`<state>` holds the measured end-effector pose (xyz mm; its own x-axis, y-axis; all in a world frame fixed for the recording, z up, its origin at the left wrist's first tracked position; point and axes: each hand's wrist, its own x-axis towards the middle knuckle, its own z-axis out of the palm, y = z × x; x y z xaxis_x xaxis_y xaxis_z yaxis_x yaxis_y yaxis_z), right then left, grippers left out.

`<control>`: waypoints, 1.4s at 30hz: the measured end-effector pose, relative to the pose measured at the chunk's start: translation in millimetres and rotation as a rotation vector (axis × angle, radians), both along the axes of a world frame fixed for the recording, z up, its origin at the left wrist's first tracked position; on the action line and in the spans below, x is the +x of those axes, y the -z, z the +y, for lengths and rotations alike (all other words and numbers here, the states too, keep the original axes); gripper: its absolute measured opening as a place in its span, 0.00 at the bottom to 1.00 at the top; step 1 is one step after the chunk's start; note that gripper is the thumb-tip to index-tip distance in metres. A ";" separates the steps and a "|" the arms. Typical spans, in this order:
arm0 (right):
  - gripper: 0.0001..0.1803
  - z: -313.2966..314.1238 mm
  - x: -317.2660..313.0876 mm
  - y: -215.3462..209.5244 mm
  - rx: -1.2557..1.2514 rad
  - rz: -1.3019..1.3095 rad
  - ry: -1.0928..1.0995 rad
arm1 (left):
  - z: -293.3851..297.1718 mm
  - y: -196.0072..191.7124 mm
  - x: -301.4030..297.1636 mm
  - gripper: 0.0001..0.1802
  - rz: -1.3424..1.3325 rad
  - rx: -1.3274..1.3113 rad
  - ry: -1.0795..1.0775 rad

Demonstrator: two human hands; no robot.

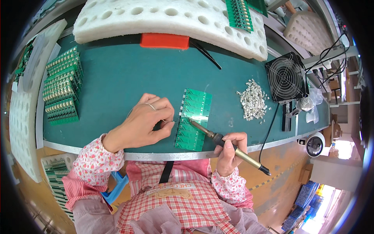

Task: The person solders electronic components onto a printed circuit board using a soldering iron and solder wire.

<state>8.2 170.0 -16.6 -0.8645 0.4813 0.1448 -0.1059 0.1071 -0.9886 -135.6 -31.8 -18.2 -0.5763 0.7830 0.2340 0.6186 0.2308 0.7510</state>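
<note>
- Checked apron (175,202) and floral sleeves are filling the lower edge, nearest the camera, below the green panel (193,119) of circuit boards.
- Right hand (230,152) is sitting just below and right of the panel, its fingers wrapped tight round the soldering iron (228,146); the iron is slanting up-left, its tip touching the panel near the middle of its left half.
- Left hand (146,123) is resting just left of the panel, fingertips pinched together on a thin solder wire (141,105) that is looping over the back of the hand; its free end is reaching toward the panel's left edge, though whether it is touching the tip I cannot tell.
- Panel itself is lying flat on the green mat (117,74), close to the table's near metal edge.
- Right of the panel, a pile of small metal parts (253,99) is lying, and beyond it a black fan (287,77) is standing.
- Far left of the panel, stacks of boards (62,91) are lying in rows.
- Above the panel, a white foam tray (163,17) is lying across the table's far side, with a red block (164,40) under its edge.
</note>
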 end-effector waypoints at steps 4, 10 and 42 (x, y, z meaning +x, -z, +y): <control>0.08 -0.4 0.8 5.5 0.004 -0.007 -0.020 | 1.0 1.0 1.8 0.09 -0.012 0.013 -0.019; 0.07 -0.8 -0.5 5.8 0.022 -0.014 -0.022 | 5.9 1.1 0.2 0.09 0.035 0.022 0.007; 0.08 1.4 -1.6 6.1 0.039 -0.042 -0.065 | 9.3 4.1 -1.7 0.08 0.067 0.003 0.011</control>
